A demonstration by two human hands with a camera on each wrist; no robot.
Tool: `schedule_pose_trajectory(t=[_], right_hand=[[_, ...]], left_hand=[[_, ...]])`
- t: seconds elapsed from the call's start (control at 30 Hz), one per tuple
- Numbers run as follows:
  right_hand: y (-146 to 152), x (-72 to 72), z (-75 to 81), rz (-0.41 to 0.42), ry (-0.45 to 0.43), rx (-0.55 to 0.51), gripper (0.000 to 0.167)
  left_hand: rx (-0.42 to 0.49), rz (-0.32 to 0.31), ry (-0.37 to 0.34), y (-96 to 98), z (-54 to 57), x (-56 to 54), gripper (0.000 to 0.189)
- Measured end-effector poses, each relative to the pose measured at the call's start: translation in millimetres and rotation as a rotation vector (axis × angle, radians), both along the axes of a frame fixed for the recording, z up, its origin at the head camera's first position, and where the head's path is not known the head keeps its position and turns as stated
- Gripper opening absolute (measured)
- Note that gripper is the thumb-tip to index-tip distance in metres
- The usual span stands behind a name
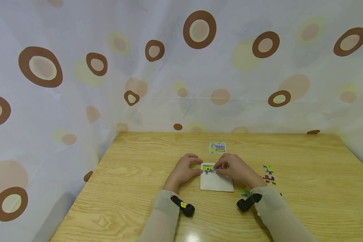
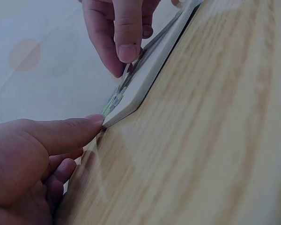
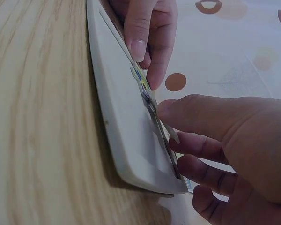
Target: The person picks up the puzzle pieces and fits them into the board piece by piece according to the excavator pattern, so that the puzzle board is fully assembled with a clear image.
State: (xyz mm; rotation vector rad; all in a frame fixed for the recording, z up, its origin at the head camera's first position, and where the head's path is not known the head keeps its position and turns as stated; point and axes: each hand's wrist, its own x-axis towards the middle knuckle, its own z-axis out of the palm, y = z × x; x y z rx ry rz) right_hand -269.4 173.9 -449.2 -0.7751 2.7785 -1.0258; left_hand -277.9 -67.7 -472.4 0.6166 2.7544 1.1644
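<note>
- While the puzzle tray [image 1: 216,183] is steadied at its left edge by the left hand [image 1: 183,170], a thin jigsaw piece [image 3: 172,134] is held at the tray's upper part by the right hand [image 1: 234,168].
- That piece is pinched between the right thumb and fingers; its outline is largely hidden by them.
- The left thumb and forefinger are spread apart and rested about the tray's upper left corner, with no piece held.
- The tray is set on the worktop [image 1: 133,168]; its upper left part is filled with fitted pieces [image 1: 208,169], and its lower part is left bare and white.
- The step in hand is judged to be the filling of the upper row, with the pinched piece brought against those placed at the left.
- For the next move, the piece's edge would need to be matched to its neighbour, lowered and pressed flush, while sliding of the tray is prevented by the left hand.
- Beyond the tray, a picture card [image 1: 217,148], apparently printed with a tracked digger, can be consulted as a guide.
- Loose jigsaw pieces [image 1: 268,178] are scattered to the right, partly hidden by the right forearm.
</note>
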Motion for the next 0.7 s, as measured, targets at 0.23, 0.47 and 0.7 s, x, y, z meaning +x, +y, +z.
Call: schedule_pose_trajectory(t=[0.23,0.47,0.7], right_hand=[[-0.8,-0.5,-1.8,-0.01,-0.009,0.008,0.011],[-1.1,-1.0,-4.3,-0.015,-0.011,0.009,0.013],[-2.0,-0.1,-5.2,-0.021,-0.035,0.006,0.013]], left_hand=[[-0.006,0.005,-0.005,0.9,0.3,-0.5,0.034],[-0.005,0.008,-0.01,1.1,0.2,-0.2,0.034],[0.006,0.008,-0.013,0.9,-1.1,-0.9,0.033]])
